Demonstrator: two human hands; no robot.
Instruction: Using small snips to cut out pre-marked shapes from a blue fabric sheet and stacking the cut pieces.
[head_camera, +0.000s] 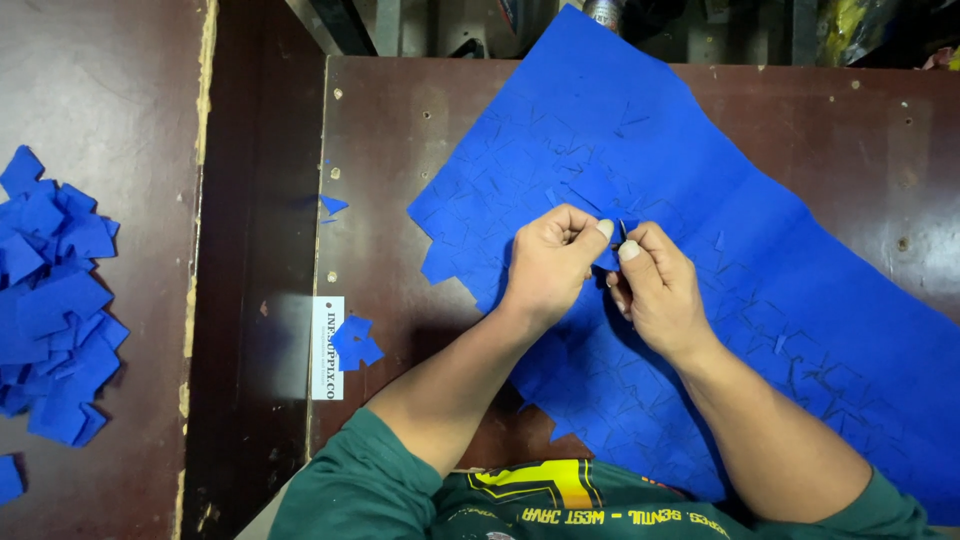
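A large blue sheet (720, 250) scored with die-cut outlines lies on the brown table (400, 150), its long axis running diagonally from the far middle of the table toward the near right corner. Over its middle, the left hand (548, 262) and the right hand (655, 290) meet, the fingers (603, 229) of both pinching one small blue piece (606, 258) still at the sheet's surface. One heap of loose blue pieces (50, 310) rests on the surface at the far left, too many to count. Two small pieces (356, 342) sit beside a white label (327, 347) on the table, and one scrap (333, 205) lies farther up. The tabletop is worn dark wood with small holes and chipped edges; machine parts show dimly beyond it.
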